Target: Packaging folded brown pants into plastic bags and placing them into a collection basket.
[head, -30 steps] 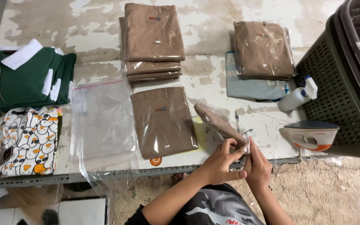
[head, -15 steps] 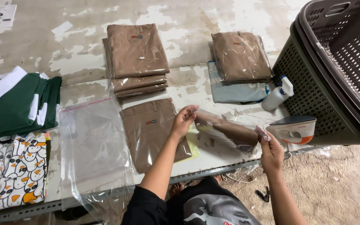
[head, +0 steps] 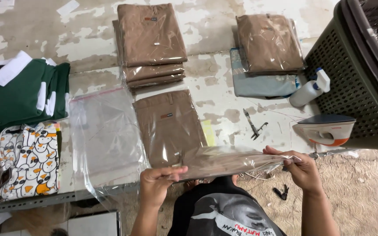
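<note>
Two hands hold one bagged garment (head: 228, 161) level at the near edge of the table (head: 224, 94), seen from the head view. The garment is folded brown cloth in a clear plastic sleeve, lying crosswise between the hands and partly over the near end of a flat brown folded garment (head: 169, 124) that carries a small dark label near its middle. The left hand (head: 157, 182) is closed on the left end of the package, thumb on top and fingers beneath. The right hand (head: 300, 168) is closed on the right end, fingers curled over the plastic edge.

Left of the flat garment lies an empty clear bag (head: 106, 137) with a thin red strip along its far edge; its near end hangs over the table edge. Beyond stands a stack of brown bagged garments (head: 152, 41), the top one bearing a small dark label and a white tag. To the right, another bagged brown garment (head: 268, 43) rests on a pale blue folded piece (head: 259, 85). At far left lie a green garment with white collar (head: 20, 94) and a penguin-print piece (head: 22, 159). A white spray bottle (head: 309, 89), small snips (head: 253, 125), an iron (head: 327, 129) and a dark green basket (head: 357, 74) occupy the right side.
</note>
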